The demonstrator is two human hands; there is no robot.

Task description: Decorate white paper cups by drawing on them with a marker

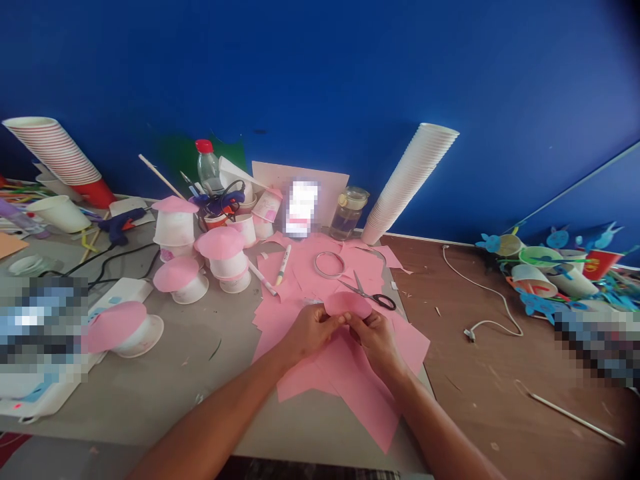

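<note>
Between my two hands is a rounded piece of pink paper [347, 304], held up over a spread of pink paper sheets [360, 393]. My left hand [315, 331] pinches its near edge from the left, thumb on top. From the right, my right hand [373, 335] grips the same edge, its thumb close to the other one. Just beyond the piece lie scissors [373, 295] with black handles, a ring [330, 265] and a marker [283, 265]. A second marker [263, 278] lies to the left.
White cups with pink paper tops [223, 250] stand at left, near a glue gun [120, 227] and cables. A tall stack of white cups [410, 183] leans on the blue wall beside a glass jar [349, 212]. A white cable [480, 283] crosses the brown table at right.
</note>
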